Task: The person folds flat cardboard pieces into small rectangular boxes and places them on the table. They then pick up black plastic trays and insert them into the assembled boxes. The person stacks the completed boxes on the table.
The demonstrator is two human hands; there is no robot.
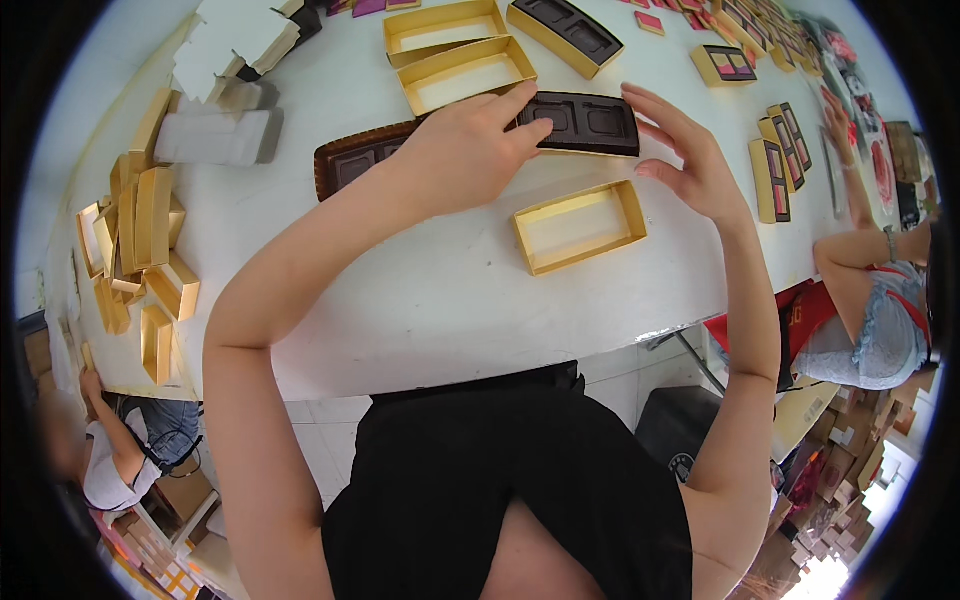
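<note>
A dark brown plastic tray [585,120] with moulded square hollows sits in a shallow gold box, whose edge shows along its near side. My left hand [472,150] lies across the tray's left end, fingertips on the far side and thumb on the near side, covering that end. At the right end, my right hand [690,155] is open, its fingers apart and curved around the corner; whether they touch is unclear. Beneath my left forearm lies a longer brown tray [345,165] with a scalloped rim, partly hidden. An open gold box [580,262] rests nearer to me.
Two open gold boxes [450,48] and another gold box with a brown tray [568,35] stand beyond my hands. Gold boxes [152,220] are heaped at left, near a translucent plastic stack [215,137]. Filled boxes [770,180] stand at right. People sit at both sides.
</note>
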